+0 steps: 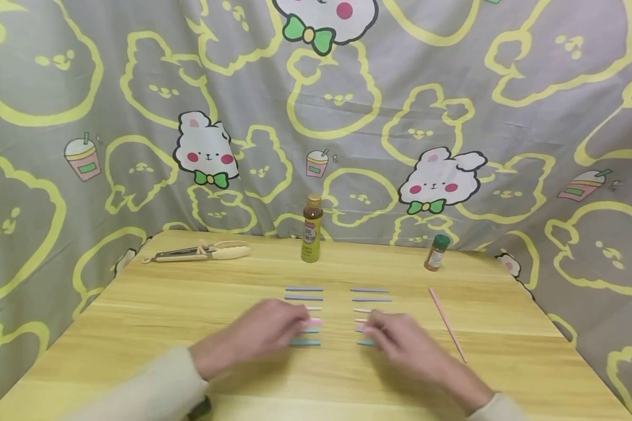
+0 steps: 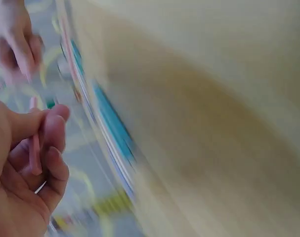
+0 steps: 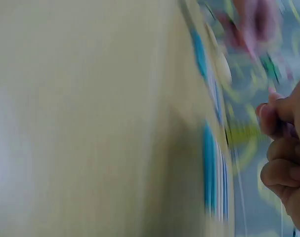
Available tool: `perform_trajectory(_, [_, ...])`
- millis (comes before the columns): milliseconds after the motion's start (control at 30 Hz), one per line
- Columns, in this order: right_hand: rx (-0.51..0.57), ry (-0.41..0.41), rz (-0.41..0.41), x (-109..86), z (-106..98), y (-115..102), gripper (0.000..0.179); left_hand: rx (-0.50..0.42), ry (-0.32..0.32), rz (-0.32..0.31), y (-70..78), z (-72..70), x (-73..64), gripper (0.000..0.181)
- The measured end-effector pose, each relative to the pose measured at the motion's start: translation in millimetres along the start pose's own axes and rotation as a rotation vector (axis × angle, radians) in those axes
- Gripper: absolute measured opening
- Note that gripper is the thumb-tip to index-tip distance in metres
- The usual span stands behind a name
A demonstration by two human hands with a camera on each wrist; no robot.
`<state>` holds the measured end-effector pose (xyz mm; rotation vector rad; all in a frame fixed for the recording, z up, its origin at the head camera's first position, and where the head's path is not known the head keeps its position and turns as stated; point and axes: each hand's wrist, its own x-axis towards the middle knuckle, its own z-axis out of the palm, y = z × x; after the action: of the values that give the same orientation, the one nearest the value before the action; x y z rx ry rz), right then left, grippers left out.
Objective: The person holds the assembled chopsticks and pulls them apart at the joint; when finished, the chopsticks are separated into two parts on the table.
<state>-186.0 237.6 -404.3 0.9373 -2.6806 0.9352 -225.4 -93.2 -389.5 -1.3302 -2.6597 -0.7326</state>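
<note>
Thumb and fingertips of my left hand (image 1: 260,328) pinch a short pink stick (image 2: 35,153) above the table. Opposite it, my right hand (image 1: 408,342) has its fingers curled, with a small pink tip (image 3: 272,91) showing between thumb and forefinger; the rest of that piece is hidden. Below the hands lie two columns of short sticks. In the left column are purple sticks (image 1: 304,298), white ones partly covered by the hand, and blue sticks (image 1: 306,343). Purple sticks (image 1: 371,300), white sticks (image 1: 361,310) and blue sticks (image 1: 366,343) form the right column. Both wrist views are blurred.
A long pink stick (image 1: 447,324) lies right of the right hand. Toward the back of the wooden table (image 1: 137,327) are tongs (image 1: 200,252), a bottle (image 1: 311,234) with a yellow cap and a small green-capped jar (image 1: 436,254). A patterned curtain (image 1: 263,105) hangs behind.
</note>
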Motion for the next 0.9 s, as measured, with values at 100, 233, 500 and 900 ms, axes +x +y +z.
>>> perform_trajectory(100, [0.021, 0.093, 0.093, -14.0, -18, 16, 0.013, 0.002, 0.033, -0.127, -18.0, -19.7, -19.0, 0.010])
perform_trajectory(233, [0.035, 0.108, 0.150, -25.0, -27, 26, 0.011, 0.052, 0.009, -0.170, -28.6, -30.2, -29.9, 0.013])
perform_trajectory(500, [0.006, -0.007, 0.054, -25.8, -6, 16, 0.009, 0.097, -0.045, -0.085, -17.8, -13.5, -27.3, 0.012])
perform_trajectory(900, [-0.034, -0.104, 0.121, -28.9, 0, 8, 0.003, 0.053, -0.093, -0.131, -0.8, 2.5, -28.4, 0.006])
